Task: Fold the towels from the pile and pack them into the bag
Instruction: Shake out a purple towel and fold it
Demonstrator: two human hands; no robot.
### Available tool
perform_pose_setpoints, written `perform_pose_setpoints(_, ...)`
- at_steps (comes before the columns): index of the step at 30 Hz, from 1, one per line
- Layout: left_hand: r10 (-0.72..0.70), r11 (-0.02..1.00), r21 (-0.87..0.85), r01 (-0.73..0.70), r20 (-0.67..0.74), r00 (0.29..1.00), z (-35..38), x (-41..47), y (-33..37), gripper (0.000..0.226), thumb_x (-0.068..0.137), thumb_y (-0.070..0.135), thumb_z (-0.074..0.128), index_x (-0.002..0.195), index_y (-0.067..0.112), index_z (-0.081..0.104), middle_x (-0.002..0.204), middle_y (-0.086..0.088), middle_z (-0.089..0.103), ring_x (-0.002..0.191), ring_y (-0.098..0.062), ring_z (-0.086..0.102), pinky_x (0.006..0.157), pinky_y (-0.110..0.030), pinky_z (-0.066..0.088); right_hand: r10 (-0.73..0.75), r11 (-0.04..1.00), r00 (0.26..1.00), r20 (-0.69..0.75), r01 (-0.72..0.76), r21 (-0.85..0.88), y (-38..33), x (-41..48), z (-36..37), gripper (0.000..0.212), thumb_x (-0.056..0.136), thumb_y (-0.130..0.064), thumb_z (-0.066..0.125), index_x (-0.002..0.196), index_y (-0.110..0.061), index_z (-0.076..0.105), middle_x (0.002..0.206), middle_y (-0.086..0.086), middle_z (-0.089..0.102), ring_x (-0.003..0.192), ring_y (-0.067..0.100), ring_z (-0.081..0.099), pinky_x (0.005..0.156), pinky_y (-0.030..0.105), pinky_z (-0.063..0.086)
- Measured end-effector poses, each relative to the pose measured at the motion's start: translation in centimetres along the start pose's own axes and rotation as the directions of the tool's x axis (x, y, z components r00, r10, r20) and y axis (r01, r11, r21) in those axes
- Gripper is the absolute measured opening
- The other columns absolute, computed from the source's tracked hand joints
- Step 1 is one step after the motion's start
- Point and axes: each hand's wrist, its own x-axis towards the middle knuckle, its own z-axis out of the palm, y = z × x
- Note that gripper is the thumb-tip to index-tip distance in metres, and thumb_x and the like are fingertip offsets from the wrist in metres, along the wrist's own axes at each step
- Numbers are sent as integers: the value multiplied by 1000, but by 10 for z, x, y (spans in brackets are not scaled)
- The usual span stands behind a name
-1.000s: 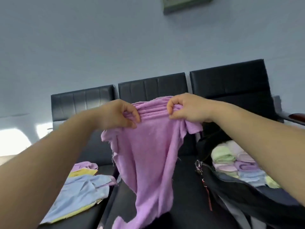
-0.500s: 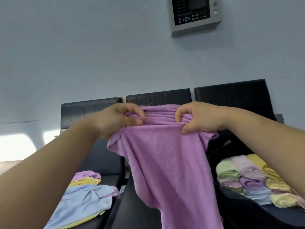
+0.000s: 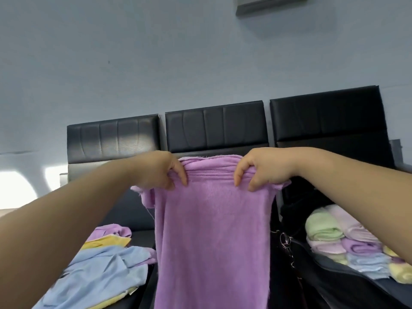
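Observation:
A purple towel (image 3: 211, 237) hangs upright in front of me, its top edge bunched into pleats. My left hand (image 3: 159, 170) pinches that edge on the left and my right hand (image 3: 260, 169) pinches it on the right. The towel's lower part runs out of the bottom of the view. On the left seat lies the pile of loose towels (image 3: 102, 270), blue on top with yellow and purple under it. At the right an open black bag (image 3: 334, 284) holds several rolled towels (image 3: 330, 237) in green, pink, purple, blue and yellow.
Three black padded chairs (image 3: 216, 128) stand in a row against a pale blue wall. A grey wall panel (image 3: 269, 3) sits at the top edge. A metal key ring (image 3: 285, 239) hangs at the bag's near corner.
My hands have moved apart along the top edge, so the towel hangs wider and flatter. The view has tilted down a little.

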Motion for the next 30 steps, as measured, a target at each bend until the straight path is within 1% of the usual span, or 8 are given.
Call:
perform_pose_setpoints(3, -64, 997, 49, 67, -58, 996, 1, 32, -28, 38, 78, 14, 76, 92, 49, 75, 88, 24, 67, 78, -4, 61, 68, -17, 48, 0, 999, 996, -88, -4, -51, 16, 39, -7, 35, 83, -6, 75, 96, -39, 76, 93, -29, 64, 55, 4, 63, 52, 30, 57)
perform_pose_setpoints(6, -96, 993, 49, 105, -155, 983, -16, 61, -50, 43, 78, 13, 72, 81, 55, 68, 94, 13, 70, 85, -15, 66, 72, -25, 52, 11, 989, 981, -193, -39, -145, 23, 71, -28, 39, 87, -2, 69, 106, -35, 75, 110, -25, 52, 65, -22, 53, 50, 3, 40)
perform_pose_setpoints(9, -68, 994, 61, 89, -293, 954, -43, 83, -62, 40, 84, 8, 65, 98, 44, 75, 97, 15, 64, 94, -12, 60, 77, -21, 40, 6, 976, 934, -356, -84, -202, 29, 96, -56, 46, 86, 3, 56, 106, -36, 72, 110, -17, 50, 77, -4, 56, 54, 7, 40)
perform_pose_setpoints(13, -11, 993, 102, 63, -445, 895, -74, 94, -71, 38, 88, 6, 61, 107, 35, 77, 98, 11, 61, 102, -18, 61, 82, -23, 40, -36, 965, 881, -473, -92, -245, 39, 106, -87, 52, 86, 3, 53, 110, -40, 70, 112, -14, 51, 109, 14, 54, 91, 32, 48)
perform_pose_setpoints(17, 71, 989, 145, -1, -485, 872, -71, 78, -65, 39, 89, 6, 62, 111, 36, 76, 105, 6, 63, 99, -17, 58, 82, -25, 41, -60, 966, 866, -496, -75, -248, 43, 85, -84, 50, 89, 0, 53, 114, -40, 70, 104, -15, 50, 100, 11, 53, 79, 27, 43)
perform_pose_setpoints(24, -13, 960, -275, -58, -250, 968, 18, 39, -44, 55, 79, -8, 68, 83, 46, 73, 83, 33, 66, 78, 9, 62, 75, -8, 45, -15, 991, 955, -295, -26, -133, 64, 45, 8, 46, 83, -8, 65, 97, -52, 69, 113, -20, 60, 107, 6, 60, 97, 34, 51)
perform_pose_setpoints(28, -32, 801, -598, -4, -50, 998, 93, 6, -28, 46, 78, -17, 70, 85, 27, 80, 77, 17, 73, 71, 6, 62, 73, -13, 48, 63, 993, 993, -105, -52, 106, 71, 20, 73, 38, 78, -7, 74, 85, -44, 74, 94, -21, 70, 76, -4, 66, 70, 18, 52)
perform_pose_setpoints(30, -1, 698, -714, 50, 69, 998, 124, -12, -20, 32, 80, -17, 71, 90, 11, 79, 74, 13, 72, 67, 3, 63, 67, -11, 49, 91, 979, 996, -2, -90, 183, 74, 6, 102, 34, 75, -12, 80, 84, -45, 75, 93, -19, 70, 76, -1, 66, 69, 22, 53)
